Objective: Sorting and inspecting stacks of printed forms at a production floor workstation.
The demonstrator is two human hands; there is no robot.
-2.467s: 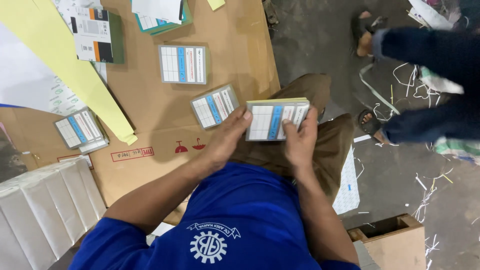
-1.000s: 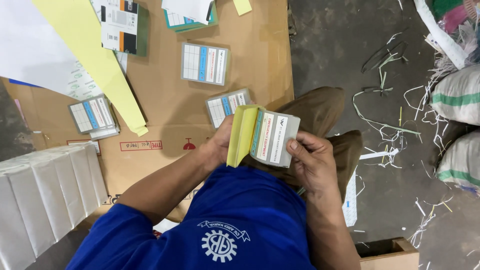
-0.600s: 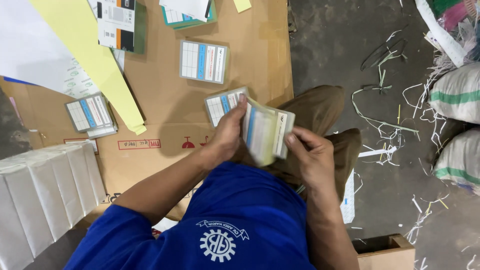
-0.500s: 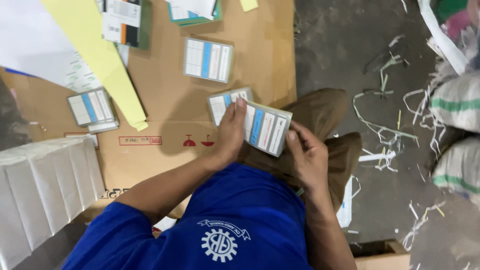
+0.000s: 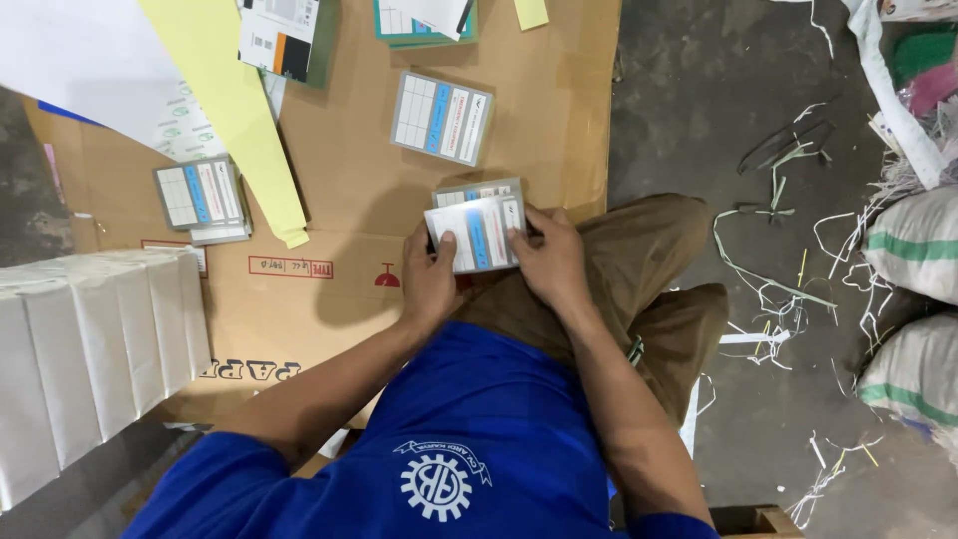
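Covering most of the concrete floor on the left is a flattened brown cardboard sheet, whose right edge runs straight down beside the person's brown-trousered knee; past that edge the floor lies bare apart from scattered white paper strips. At the lower left stands a row of white folded paper bundles, close against the cardboard's left side. Two white woven sacks with green stripes sit at the far right, well apart from the hands; what they hold cannot be seen. A long pale yellow paper strip slants across the cardboard's upper left. Three small grey-bordered stacks of printed cards lie flat on the cardboard: one upper middle, one at the left, one just under the held cards. Open cardboard remains between these stacks. The left hand and right hand each have their grip clamped on a small stack of white cards with a blue stripe, held level just above the knee and partly overlapping the stack beneath.
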